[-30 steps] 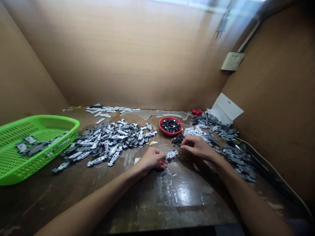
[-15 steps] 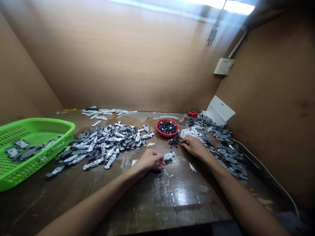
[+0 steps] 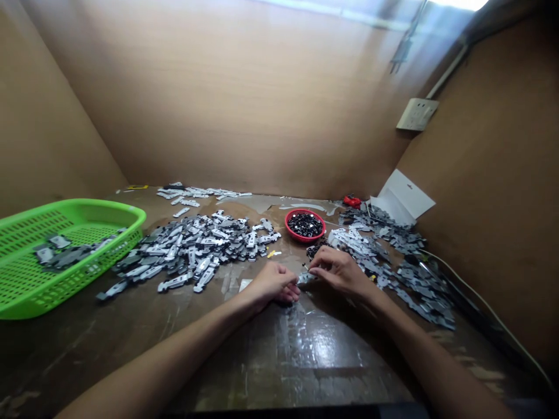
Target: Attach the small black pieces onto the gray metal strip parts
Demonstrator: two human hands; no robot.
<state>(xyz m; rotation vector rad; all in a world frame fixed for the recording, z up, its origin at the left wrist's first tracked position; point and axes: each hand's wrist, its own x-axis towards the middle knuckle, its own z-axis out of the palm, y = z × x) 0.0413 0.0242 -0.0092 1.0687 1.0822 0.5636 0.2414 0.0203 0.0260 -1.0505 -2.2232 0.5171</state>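
My left hand (image 3: 273,283) rests on the worn table with its fingers curled onto a small grey metal clip (image 3: 304,278). Just right of it, my right hand (image 3: 338,269) is pinched shut over the same clip, holding something small and dark that I cannot make out. Close behind the hands lies a little heap of black pieces (image 3: 315,249), and beyond that a red bowl (image 3: 289,224) filled with more of them.
A wide pile of grey metal clips (image 3: 196,247) covers the table's middle left, another pile (image 3: 393,262) the right. A green basket (image 3: 65,215) with a few clips stands at the left. A white cable (image 3: 480,302) runs along the right wall, below a socket (image 3: 417,114).
My right hand went back to the heap of black pieces, then returned to the clip held by my left hand. The left hand stayed in place.
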